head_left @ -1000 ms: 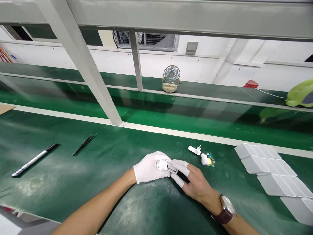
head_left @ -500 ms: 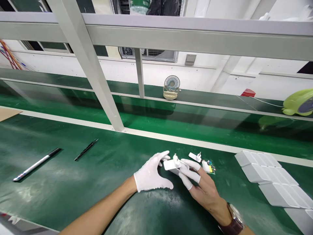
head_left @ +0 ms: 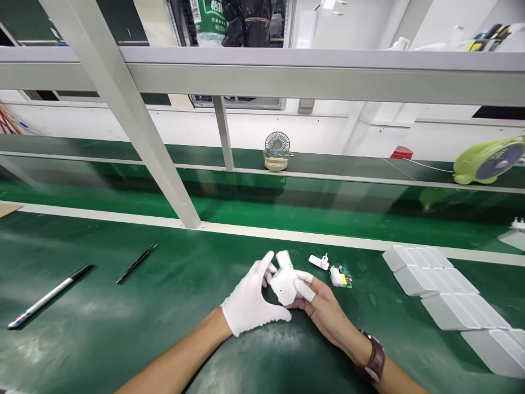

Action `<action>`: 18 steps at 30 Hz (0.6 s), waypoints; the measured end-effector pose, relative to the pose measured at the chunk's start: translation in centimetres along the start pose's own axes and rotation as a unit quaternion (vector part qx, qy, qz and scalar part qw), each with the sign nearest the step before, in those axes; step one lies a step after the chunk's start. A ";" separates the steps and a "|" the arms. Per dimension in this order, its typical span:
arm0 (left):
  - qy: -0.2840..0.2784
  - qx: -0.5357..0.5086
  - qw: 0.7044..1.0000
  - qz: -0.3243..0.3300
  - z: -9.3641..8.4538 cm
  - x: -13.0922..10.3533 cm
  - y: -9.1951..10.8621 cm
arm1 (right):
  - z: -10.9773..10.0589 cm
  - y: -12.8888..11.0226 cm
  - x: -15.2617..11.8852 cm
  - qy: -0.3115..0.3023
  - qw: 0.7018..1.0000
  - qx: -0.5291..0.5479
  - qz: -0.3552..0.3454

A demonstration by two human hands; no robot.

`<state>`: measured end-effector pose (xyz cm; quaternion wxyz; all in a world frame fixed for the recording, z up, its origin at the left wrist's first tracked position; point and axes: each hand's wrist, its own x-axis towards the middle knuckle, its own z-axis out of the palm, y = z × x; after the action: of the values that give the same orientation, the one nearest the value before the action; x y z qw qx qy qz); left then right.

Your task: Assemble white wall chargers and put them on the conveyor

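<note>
A white plastic charger housing is held in the fingers of my right hand, which wears white finger cots and a brown watch strap. My left hand, in a white glove, curves around the housing's left side with thumb and fingers apart; whether its fingertips touch the housing is unclear. Just right of the hands lie a white plug piece and a small circuit board with a white and yellow component, close together on the green table.
White plastic housings stand in rows at the right. A black-and-white pen and black tweezers lie at the left. A grey post rises from the table's back strip; a small fan stands behind.
My right hand has rotated, turning the housing so that a broader white face shows. My left hand stays cupped beside it. The view has shifted slightly.
</note>
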<state>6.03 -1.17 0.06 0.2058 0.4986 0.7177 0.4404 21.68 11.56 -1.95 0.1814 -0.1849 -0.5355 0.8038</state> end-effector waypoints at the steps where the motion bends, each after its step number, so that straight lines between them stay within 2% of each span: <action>1: 0.014 0.022 0.999 0.030 0.2 -0.2 0.1 | 0.2 0.0 0.0 -0.015 0.999 0.041 0.032; 4: 0.054 0.067 0.988 0.131 0.8 -0.6 0.5 | 0.5 0.0 0.0 -0.042 0.995 0.071 0.056; 6: 0.063 0.080 0.982 0.161 0.9 -0.6 0.6 | 0.6 0.0 0.0 -0.058 0.995 0.061 0.050; 14: 0.051 0.088 0.983 0.154 0.6 -0.6 0.6 | 0.6 0.0 0.0 -0.053 0.998 -0.004 0.032; 18: 0.041 0.079 0.984 0.152 0.5 -0.6 0.7 | 0.5 0.4 0.0 -0.054 0.998 -0.004 0.014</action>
<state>7.02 -1.39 0.31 0.0670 0.5983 0.6740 0.4281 21.40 11.05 -2.12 0.1400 -0.1490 -0.5450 0.8132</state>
